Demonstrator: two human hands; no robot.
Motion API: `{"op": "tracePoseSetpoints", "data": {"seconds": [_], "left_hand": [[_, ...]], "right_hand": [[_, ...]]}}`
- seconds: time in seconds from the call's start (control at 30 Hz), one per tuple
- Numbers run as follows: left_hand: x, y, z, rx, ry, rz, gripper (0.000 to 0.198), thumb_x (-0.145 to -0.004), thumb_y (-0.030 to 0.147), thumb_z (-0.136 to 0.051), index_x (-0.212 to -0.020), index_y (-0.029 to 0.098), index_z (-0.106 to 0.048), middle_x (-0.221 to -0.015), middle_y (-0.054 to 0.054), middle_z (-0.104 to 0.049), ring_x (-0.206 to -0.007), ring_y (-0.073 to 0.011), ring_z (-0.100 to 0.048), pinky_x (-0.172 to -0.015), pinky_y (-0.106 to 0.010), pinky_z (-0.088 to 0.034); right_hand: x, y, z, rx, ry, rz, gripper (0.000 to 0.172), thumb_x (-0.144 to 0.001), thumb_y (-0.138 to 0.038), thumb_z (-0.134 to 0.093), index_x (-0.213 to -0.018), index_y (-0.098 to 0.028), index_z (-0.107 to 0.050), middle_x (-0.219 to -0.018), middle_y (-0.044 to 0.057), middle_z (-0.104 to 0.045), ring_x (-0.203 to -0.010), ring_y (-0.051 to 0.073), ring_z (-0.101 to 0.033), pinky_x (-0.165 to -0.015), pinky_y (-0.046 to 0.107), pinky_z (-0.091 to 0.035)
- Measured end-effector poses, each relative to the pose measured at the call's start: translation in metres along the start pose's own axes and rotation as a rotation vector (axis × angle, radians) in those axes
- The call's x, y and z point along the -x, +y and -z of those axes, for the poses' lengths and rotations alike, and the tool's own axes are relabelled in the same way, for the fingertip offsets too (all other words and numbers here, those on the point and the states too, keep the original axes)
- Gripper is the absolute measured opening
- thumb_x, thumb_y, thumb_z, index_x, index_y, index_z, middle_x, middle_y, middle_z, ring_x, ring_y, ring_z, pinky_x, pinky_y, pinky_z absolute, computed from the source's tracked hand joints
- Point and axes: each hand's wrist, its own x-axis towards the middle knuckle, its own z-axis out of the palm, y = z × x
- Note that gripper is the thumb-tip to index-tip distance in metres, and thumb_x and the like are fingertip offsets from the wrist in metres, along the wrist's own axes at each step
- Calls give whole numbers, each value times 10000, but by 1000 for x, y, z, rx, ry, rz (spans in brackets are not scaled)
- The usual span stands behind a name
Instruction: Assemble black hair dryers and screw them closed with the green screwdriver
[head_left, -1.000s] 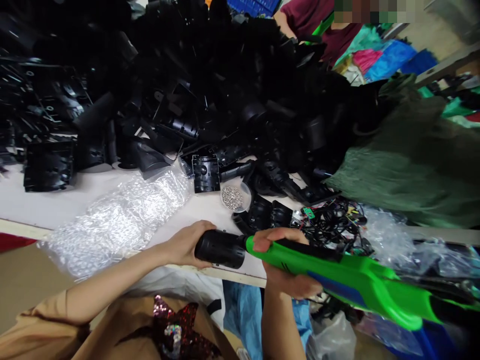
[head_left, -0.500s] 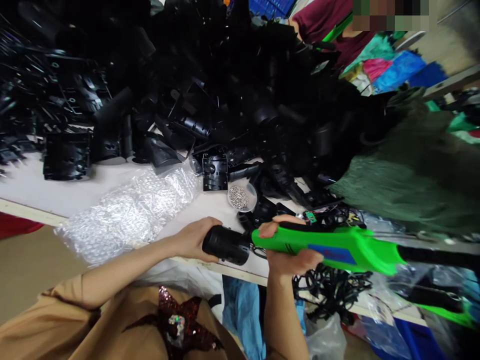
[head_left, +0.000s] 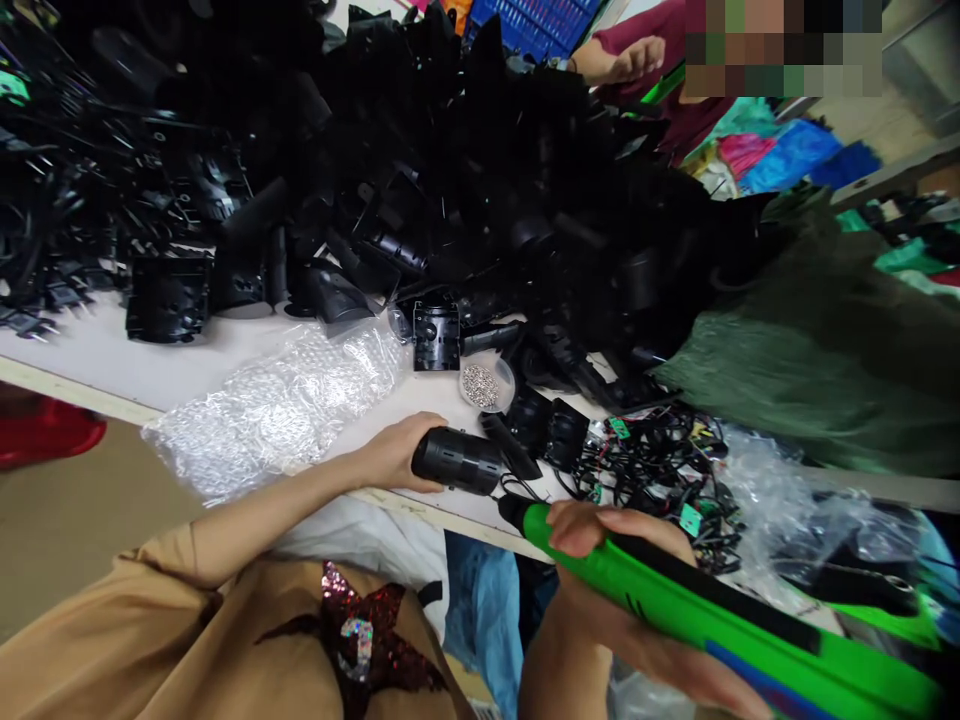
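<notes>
While the left hand (head_left: 394,455) closes on a black plastic cylinder (head_left: 457,460), the right hand (head_left: 592,590) grips a green plastic housing (head_left: 720,625) whose long axis points up-left toward it.

A loose tan top (head_left: 150,640), a wide tan sleeve (head_left: 176,555) at the top's left shoulder, a dark-red sequined star (head_left: 367,630) on the top's chest, a silver sequin patch (head_left: 357,645) at the star's middle

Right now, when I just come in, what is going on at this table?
A person holds a black cylindrical plastic part in the left hand and a bright green plastic casing in the right hand. The two are apart. On the white table lie a heap of black plastic parts, a bubble-wrap bag, and tangled black wires.
</notes>
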Motion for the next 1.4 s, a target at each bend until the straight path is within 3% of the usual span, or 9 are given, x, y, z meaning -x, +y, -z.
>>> {"op": "tracePoseSetpoints", "data": {"seconds": [0.3,0.6,0.7,0.83,1.0,1.17,1.4], "left_hand": [[2,1,-1,-31,23,-43,759,-604,426,-736,-1224,186,-369,-1188,-103,-492,-1066,-245,-509,-906,-373,-433],[0,3,2,-49,-5,-68,743,-612,450,-733,-1214,196,-381,-1170,-92,-509,-1053,-240,-508,-898,-371,-430],[0,2,0,-51,1,-53,753,-611,451,-736,-1222,198,-375,-1171,-92,-508,-1059,-243,-509,-907,-370,-428],[3,0,-3,-72,19,-31,768,-608,447,-740,-1233,202,-365,-1203,-103,-486,-1072,-252,-513,-910,-371,-434],[6,-3,-5,-106,-3,-47,840,-619,460,-729,-1291,201,-298,-1241,-117,-460,-1101,-268,-501,-909,-385,-443],[8,-7,-8,-134,29,-151,790,-673,440,-693,-1313,218,-288,-1263,-122,-427,-1137,-250,-477,-925,-360,-436],[8,-8,-9,-90,54,-170,757,-663,450,-701,-1283,229,-328,-1221,-110,-467,-1104,-237,-495,-902,-342,-447]], "right_hand": [[12,27,0,-83,-63,18,698,-655,-801,-417,-878,-169,-611,-561,-10,-575,-463,144,-531,-466,305,-454],[9,37,-1,-113,-182,-112,689,-614,-819,-439,-824,-182,-597,-547,-9,-564,-462,154,-525,-437,290,-422],[12,39,-3,-103,-105,-113,671,-626,-809,-438,-787,-177,-598,-535,-10,-562,-464,153,-526,-456,293,-424],[15,40,-4,-90,46,-94,633,-675,-744,-471,-882,-163,-616,-549,-6,-585,-482,157,-538,-499,304,-434],[2,16,-2,-82,37,-29,609,-733,-688,-435,-938,-147,-628,-538,-7,-585,-453,152,-520,-485,313,-437],[2,-5,-22,-110,-64,36,722,-732,-775,-292,-921,-162,-623,-528,-20,-551,-432,140,-497,-482,320,-437],[19,22,-47,-132,-151,96,704,-734,-768,-329,-985,-167,-598,-605,-1,-574,-500,159,-541,-500,328,-468]]}}
